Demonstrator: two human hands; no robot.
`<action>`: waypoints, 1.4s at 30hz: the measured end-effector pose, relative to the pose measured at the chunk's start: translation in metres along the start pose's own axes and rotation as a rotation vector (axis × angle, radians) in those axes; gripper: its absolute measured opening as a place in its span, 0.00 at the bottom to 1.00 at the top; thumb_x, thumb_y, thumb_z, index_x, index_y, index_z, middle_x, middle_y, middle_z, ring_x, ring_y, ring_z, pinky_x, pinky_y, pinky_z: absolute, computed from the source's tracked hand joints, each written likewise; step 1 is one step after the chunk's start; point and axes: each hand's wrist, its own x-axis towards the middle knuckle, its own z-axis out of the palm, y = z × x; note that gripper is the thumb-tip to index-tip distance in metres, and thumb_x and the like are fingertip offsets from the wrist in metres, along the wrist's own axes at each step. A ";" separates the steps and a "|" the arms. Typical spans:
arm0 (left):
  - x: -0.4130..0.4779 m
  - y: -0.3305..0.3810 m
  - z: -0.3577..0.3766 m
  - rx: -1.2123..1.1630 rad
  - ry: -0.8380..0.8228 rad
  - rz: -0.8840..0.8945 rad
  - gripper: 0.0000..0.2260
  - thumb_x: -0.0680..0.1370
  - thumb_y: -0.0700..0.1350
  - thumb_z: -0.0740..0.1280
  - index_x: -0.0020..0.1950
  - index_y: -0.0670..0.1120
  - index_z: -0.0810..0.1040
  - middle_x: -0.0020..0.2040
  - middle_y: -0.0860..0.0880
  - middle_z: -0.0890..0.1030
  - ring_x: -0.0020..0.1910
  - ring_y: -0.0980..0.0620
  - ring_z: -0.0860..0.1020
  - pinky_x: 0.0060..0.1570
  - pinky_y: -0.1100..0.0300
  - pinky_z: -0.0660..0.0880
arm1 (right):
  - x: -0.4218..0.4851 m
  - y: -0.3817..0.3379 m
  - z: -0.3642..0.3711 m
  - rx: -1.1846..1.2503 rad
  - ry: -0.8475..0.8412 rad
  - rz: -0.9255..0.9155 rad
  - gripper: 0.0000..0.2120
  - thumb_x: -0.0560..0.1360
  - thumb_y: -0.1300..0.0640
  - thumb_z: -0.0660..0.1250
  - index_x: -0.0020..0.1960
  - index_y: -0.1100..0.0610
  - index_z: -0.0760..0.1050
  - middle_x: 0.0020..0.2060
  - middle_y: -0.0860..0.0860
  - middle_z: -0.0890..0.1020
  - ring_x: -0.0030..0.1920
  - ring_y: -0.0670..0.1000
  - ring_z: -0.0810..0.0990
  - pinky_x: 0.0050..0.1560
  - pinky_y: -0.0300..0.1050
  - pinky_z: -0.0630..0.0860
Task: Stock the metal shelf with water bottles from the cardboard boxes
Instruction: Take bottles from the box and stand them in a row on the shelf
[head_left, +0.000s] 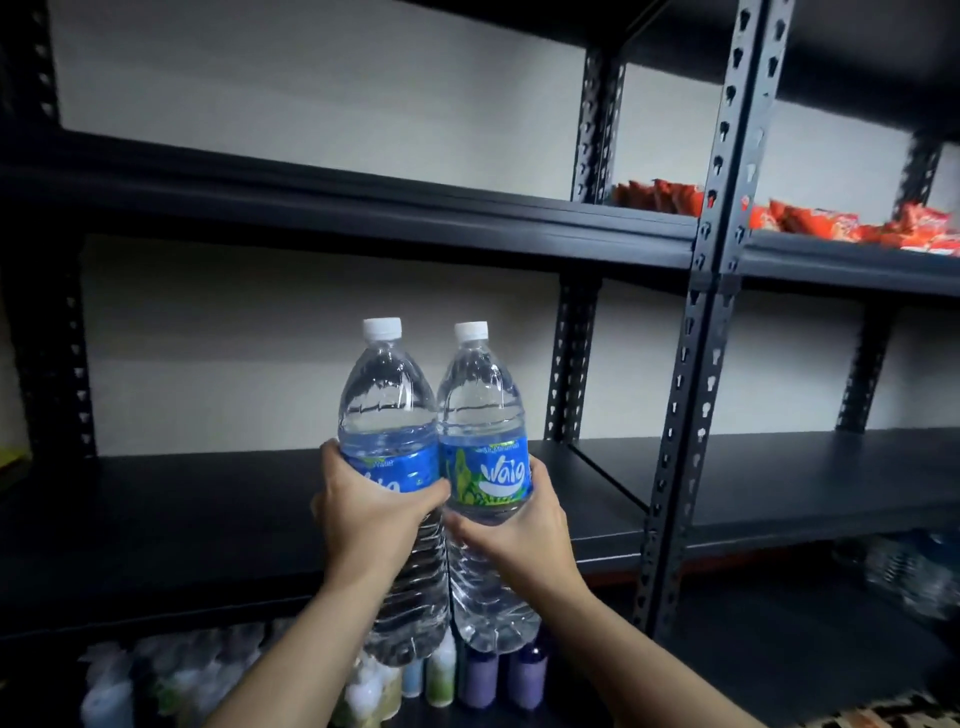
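Observation:
Two large clear water bottles with white caps and blue labels are held upright side by side in front of the dark metal shelf (208, 519). My left hand (371, 512) grips the left bottle (387, 405) around its label. My right hand (511, 540) grips the right bottle (483, 415) just below its label. The bottles touch each other and hang in the air before the middle shelf board, which shows nothing on it. No cardboard box is in view.
Orange-red snack packets (831, 223) lie on the upper shelf at right. Small bottles with pale and purple labels (483, 680) stand on the lowest level. More clear water bottles (914, 577) sit low at right. A perforated upright post (696, 364) divides the two shelf units.

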 end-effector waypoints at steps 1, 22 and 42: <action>0.006 0.003 0.009 -0.005 -0.004 0.002 0.34 0.54 0.45 0.84 0.55 0.47 0.71 0.47 0.51 0.78 0.54 0.43 0.78 0.49 0.57 0.75 | 0.011 0.001 -0.002 -0.006 0.005 0.000 0.36 0.57 0.51 0.84 0.60 0.47 0.71 0.48 0.42 0.84 0.48 0.37 0.82 0.51 0.36 0.79; 0.103 -0.002 0.137 -0.079 -0.100 0.071 0.34 0.55 0.48 0.83 0.56 0.49 0.71 0.47 0.53 0.78 0.47 0.50 0.76 0.44 0.63 0.69 | 0.230 0.102 -0.005 -0.095 0.329 0.057 0.35 0.60 0.53 0.82 0.60 0.51 0.65 0.47 0.46 0.81 0.43 0.41 0.80 0.42 0.33 0.73; 0.136 -0.004 0.133 -0.043 -0.121 0.090 0.35 0.56 0.49 0.83 0.57 0.50 0.69 0.51 0.54 0.78 0.52 0.51 0.77 0.44 0.62 0.70 | 0.202 0.178 0.000 -0.217 0.145 0.207 0.54 0.59 0.53 0.84 0.75 0.54 0.56 0.66 0.53 0.73 0.67 0.53 0.72 0.68 0.47 0.69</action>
